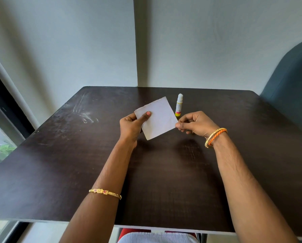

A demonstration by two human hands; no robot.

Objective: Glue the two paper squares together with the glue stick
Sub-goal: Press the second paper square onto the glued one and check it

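A white paper square (158,118) is held up a little above the dark table (59,155), turned like a diamond. My left hand (132,125) pinches its left corner, thumb on top. My right hand (193,124) pinches its right corner between thumb and forefinger. Only one sheet shows; whether a second square lies behind it I cannot tell. A capped glue stick (179,105), white with a yellow and pink base, stands upright on the table just behind the paper, near my right hand.
The table stands against a pale wall corner. A dark teal chair back (290,76) rises at the right. A window frame (5,109) runs along the left. Smudges mark the table's far left.
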